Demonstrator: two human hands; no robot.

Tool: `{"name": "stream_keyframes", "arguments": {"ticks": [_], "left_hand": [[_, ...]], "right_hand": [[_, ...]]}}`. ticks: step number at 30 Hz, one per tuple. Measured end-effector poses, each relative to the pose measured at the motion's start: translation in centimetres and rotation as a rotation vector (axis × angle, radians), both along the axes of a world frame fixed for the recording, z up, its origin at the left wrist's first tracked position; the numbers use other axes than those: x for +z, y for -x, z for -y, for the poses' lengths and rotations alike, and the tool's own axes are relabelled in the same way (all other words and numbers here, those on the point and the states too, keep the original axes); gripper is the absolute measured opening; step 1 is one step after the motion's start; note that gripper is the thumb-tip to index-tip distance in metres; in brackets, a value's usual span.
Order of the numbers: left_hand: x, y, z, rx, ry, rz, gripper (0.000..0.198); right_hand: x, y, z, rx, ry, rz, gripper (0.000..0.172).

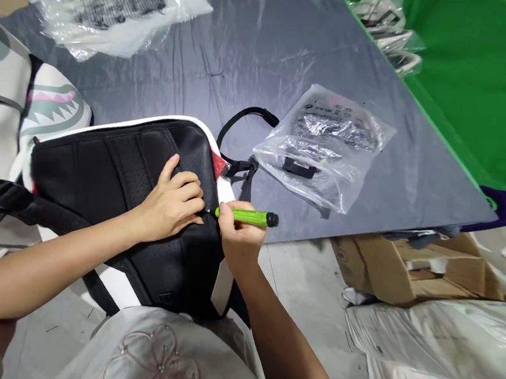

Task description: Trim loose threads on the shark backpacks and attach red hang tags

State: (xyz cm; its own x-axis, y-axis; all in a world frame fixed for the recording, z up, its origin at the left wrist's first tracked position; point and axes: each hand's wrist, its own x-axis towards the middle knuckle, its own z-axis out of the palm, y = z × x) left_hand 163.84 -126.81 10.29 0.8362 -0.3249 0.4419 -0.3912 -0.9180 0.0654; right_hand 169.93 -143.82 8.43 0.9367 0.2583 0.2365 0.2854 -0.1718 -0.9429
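A backpack (pixel 94 164) with a black padded back panel and white edges lies back side up, partly over the table edge and against my lap. My left hand (pixel 175 198) rests on the panel, its fingers bent and gathered at the fabric near the right side. In my right hand (pixel 241 234) is a bright green marker (pixel 252 217) with a black end. Its thin tip points left and meets the black panel beside my left fingertips. A red tab (pixel 219 164) shows at the bag's upper right edge, and black straps hang from it.
Plastic-wrapped packages lie on the grey table (pixel 234 46), including one clear bag (pixel 327 143) right of the backpack. More white bags with a shark-mouth print (pixel 54 100) stand at left. An opened cardboard box (pixel 410 264) and white sacks (pixel 446 342) sit below right.
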Motion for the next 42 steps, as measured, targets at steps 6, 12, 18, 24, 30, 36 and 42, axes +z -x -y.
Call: {"name": "stream_keyframes", "arguments": {"ticks": [6, 12, 18, 24, 30, 36, 42], "left_hand": [[-0.6, -0.3, -0.2, 0.000, 0.003, 0.054, 0.021], [-0.7, -0.3, -0.2, 0.018, 0.012, 0.001, 0.020], [-1.1, -0.4, -0.3, 0.026, 0.042, -0.035, 0.017], [-1.1, -0.5, -0.3, 0.022, 0.007, 0.006, 0.023], [-1.3, -0.6, -0.3, 0.029, -0.010, 0.006, 0.024], [-1.2, -0.7, -0.4, 0.019, -0.025, 0.009, 0.019], [-1.3, -0.7, -0.3, 0.052, -0.009, -0.046, 0.024]], "right_hand": [[-0.4, -0.4, 0.0, -0.004, 0.082, 0.127, 0.018], [-0.4, -0.4, 0.0, 0.001, 0.112, 0.160, 0.022], [-0.4, -0.5, 0.0, 0.022, 0.135, 0.158, 0.023], [-0.4, -0.9, -0.1, 0.018, 0.164, 0.168, 0.024], [-0.2, -1.1, 0.0, 0.025, 0.182, 0.131, 0.026], [0.2, -1.1, 0.0, 0.052, 0.139, 0.051, 0.026], [0.2, -1.2, 0.1, 0.048, 0.167, 0.062, 0.025]]}}
